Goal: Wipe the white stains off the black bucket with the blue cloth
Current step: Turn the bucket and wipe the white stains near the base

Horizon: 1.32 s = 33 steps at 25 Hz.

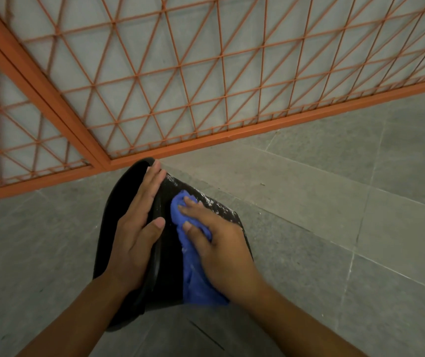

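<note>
Bucket (166,266) rim under flat left hand (134,235); right hand (221,251) grips cloth (196,274).

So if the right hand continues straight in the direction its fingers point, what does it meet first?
Probably the white stains on the black bucket wall, just ahead of the right hand and its blue cloth. Beyond the bucket's edge lies the grey floor; depth is unclear.
</note>
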{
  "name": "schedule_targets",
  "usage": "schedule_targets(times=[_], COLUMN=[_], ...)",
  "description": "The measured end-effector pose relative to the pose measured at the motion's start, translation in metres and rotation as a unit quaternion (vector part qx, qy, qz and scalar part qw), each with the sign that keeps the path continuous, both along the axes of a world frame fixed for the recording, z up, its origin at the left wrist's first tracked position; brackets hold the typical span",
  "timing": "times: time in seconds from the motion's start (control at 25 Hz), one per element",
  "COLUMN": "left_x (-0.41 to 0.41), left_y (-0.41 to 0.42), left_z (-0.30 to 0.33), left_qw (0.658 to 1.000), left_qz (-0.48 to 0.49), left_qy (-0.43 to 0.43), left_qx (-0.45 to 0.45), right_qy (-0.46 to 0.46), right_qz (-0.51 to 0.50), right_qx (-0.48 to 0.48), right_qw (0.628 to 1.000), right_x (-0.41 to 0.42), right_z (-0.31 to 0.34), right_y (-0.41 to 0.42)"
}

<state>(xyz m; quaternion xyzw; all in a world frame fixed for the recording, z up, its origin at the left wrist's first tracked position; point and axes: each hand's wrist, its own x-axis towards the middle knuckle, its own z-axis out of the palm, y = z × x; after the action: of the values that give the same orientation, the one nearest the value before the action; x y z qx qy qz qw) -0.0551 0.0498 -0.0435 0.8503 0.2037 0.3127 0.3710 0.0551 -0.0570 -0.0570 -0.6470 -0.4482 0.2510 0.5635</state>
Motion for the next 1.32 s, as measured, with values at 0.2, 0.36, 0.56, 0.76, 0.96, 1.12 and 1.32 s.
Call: schedule_targets(times=[0.2,0.36,0.56,0.76,0.96,1.12,1.32], left_x=[0.006,0.002,0.004,0.005,0.005,0.004,0.006], left_y=[-0.004,0.000,-0.001,0.002,-0.001,0.003,0.000], left_z=[-0.001,-0.001,0.000,0.000,0.000,-0.002,-0.001], left_qw=[1.000,1.000,1.000,1.000,1.000,1.000,1.000], left_qz=[-0.002,0.008,-0.001,-0.003,-0.007,-0.004,-0.005], left_qy=[-0.006,-0.009,-0.011,-0.007,-0.003,-0.008,-0.017], left_qx=[-0.002,-0.010,-0.012,-0.007,0.016,0.005,0.004], right_qy=[0.032,0.003,0.000,-0.002,-0.004,-0.012,-0.031], right_qz=[-0.065,-0.009,-0.079,-0.023,-0.082,-0.022,-0.062], right_qx=[-0.085,-0.046,-0.129,-0.099,-0.159,-0.097,-0.148], right_qw=[0.994,0.999,0.989,0.995,0.984,0.995,0.987], right_x=[0.013,0.005,0.031,0.020,0.036,0.020,0.043], right_z=[-0.011,-0.002,-0.021,-0.014,-0.029,-0.006,-0.019], right_y=[-0.008,-0.005,0.008,-0.004,-0.002,-0.001,0.021])
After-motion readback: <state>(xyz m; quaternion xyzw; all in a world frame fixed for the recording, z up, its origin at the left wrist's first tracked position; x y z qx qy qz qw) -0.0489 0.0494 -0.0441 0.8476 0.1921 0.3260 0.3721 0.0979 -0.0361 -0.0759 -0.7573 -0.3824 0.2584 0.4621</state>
